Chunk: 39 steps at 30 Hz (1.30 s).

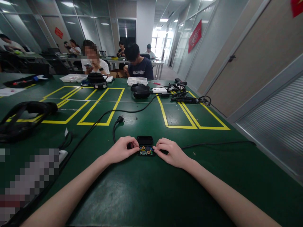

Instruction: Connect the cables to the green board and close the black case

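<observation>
A small circuit board (146, 151) with copper-coloured ring coils and a dark round part sits in a black plastic case half on the green table. Right behind it lies another black case half (145, 139), its hollow side up. My left hand (124, 148) is closed in a pinch at the board's left end. At the opposite end, the thumb and fingers of my right hand (169, 152) pinch the board's edge. Fingers hide both ends, where the cables seem to meet the case. A black cord with a plug (120, 119) curves behind my left hand.
Another black cable (217, 143) runs rightward over the green table (113, 198). At left are a black headset (26, 118) and a pixelated object (30, 179). Farther back lie black goggles (141, 91), tangled black gear (187, 96) and a clear tray (137, 81). People sit beyond.
</observation>
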{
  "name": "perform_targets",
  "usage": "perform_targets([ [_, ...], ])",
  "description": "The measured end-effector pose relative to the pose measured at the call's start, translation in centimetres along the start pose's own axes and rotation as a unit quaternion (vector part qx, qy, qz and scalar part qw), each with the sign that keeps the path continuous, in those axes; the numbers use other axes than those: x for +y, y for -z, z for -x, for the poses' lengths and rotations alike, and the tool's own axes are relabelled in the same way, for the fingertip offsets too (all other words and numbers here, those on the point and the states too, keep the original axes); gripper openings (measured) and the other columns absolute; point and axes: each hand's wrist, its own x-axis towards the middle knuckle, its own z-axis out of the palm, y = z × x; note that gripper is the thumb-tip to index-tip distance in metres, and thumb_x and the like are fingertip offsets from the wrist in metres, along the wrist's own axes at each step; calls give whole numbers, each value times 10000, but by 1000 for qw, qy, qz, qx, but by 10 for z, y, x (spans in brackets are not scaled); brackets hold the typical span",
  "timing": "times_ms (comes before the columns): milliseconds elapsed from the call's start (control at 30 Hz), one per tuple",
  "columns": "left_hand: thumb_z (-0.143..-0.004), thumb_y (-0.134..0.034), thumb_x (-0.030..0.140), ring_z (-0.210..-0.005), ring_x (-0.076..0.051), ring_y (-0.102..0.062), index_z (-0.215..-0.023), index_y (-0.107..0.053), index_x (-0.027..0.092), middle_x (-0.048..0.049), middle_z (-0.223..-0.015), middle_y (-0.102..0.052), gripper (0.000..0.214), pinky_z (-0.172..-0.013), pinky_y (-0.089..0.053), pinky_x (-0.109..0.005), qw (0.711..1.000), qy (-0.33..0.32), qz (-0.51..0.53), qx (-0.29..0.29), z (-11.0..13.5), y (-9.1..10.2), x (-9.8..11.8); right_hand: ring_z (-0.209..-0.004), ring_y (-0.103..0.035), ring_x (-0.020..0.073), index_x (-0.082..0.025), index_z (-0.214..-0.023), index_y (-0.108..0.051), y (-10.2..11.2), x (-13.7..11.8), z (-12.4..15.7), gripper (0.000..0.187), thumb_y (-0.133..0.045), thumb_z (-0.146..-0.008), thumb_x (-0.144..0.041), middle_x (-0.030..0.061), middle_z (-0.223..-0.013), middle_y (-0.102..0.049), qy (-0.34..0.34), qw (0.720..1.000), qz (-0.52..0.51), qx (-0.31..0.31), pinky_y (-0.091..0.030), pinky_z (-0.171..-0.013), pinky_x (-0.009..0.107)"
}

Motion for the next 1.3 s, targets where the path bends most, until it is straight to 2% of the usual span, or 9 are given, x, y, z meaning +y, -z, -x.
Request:
perform_targets([
  [200, -805, -757, 395, -907, -236, -601, -978, -658, 198, -34, -938, -665, 280, -837, -483, -365, 997, 17, -62, 42, -2, 4, -8, -806, -627, 202, -205, -746, -681, -6, 0, 1, 256, -595, -986, -230, 58, -853, -673, -59, 998, -23, 30, -500, -734, 345],
  [300, -820, -767, 490, -1023, -279, -591, -1176, -677, 222, -59, -1046, -666, 455, -928, -477, -425, 993, 6, -107, 47, -3, 6, -14, -900, -634, 230, -213, -928, -745, -7, -1, 0, 101, -646, -935, -227, 73, -949, -685, -91, 995, 8, 36, -500, -803, 387],
  [400, -850, -743, 513, -1103, -300, -579, -1310, -653, 237, -81, -1147, -648, 544, -992, -461, -464, 993, 7, -114, 34, -3, 7, -16, -1105, -609, 294, -224, -1301, -683, -6, -2, -1, 425, -700, -877, -255, 119, -1167, -681, -146, 988, 44, 32, -492, -914, 466],
  [467, -865, -732, 489, -1142, -304, -572, -1288, -674, 242, -88, -1189, -640, 493, -1028, -447, -476, 994, 4, -103, 21, -3, 7, -14, -1191, -573, 324, -240, -1398, -632, -5, -3, -2, 528, -696, -875, -272, 138, -1282, -666, -162, 985, 63, 17, -470, -965, 513],
  [600, -897, -692, 416, -1125, -280, -590, -1108, -733, 240, -75, -1153, -668, 279, -1038, -445, -451, 997, -14, -76, 4, -2, 5, -7, -1183, -601, 312, -265, -1282, -719, -7, -2, -2, 357, -628, -937, -254, 122, -1287, -692, -146, 988, 56, -10, -463, -996, 540],
  [767, -855, -704, 382, -938, -233, -622, -1044, -718, 212, -44, -991, -698, 254, -899, -492, -374, 999, 16, -49, 7, -3, 5, -1, -1119, -674, 256, -230, -1055, -773, -13, 3, -3, 223, -575, -958, -191, 113, -1247, -684, -145, 987, -52, 50, -590, -883, 407],
  [867, -835, -699, 376, -895, -212, -621, -1022, -694, 203, -27, -968, -696, 255, -858, -491, -350, 999, 31, -17, 11, -3, 5, 1, -1012, -701, 225, -232, -1079, -750, -18, 3, -4, 230, -579, -941, -163, 104, -1235, -670, -150, 979, -111, 85, -628, -765, 345],
  [1000, -807, -713, 349, -846, -188, -634, -968, -604, 199, -19, -957, -697, 246, -761, -489, -309, 997, 44, 62, 15, -2, 2, -1, -904, -705, 179, -250, -1245, -687, -23, 2, -6, 386, -609, -889, -121, 84, -1221, -669, -157, 967, -157, 121, -647, -782, 335],
  [1300, -787, -753, 333, -811, -178, -657, -1221, -569, 201, -31, -986, -714, 489, -709, -485, -294, 994, 56, 94, 18, -3, 1, -2, -936, -721, 204, -224, -1163, -727, -27, 0, -8, 304, -635, -884, -148, 84, -1134, -721, -165, 959, -180, 146, -657, -782, 344],
])
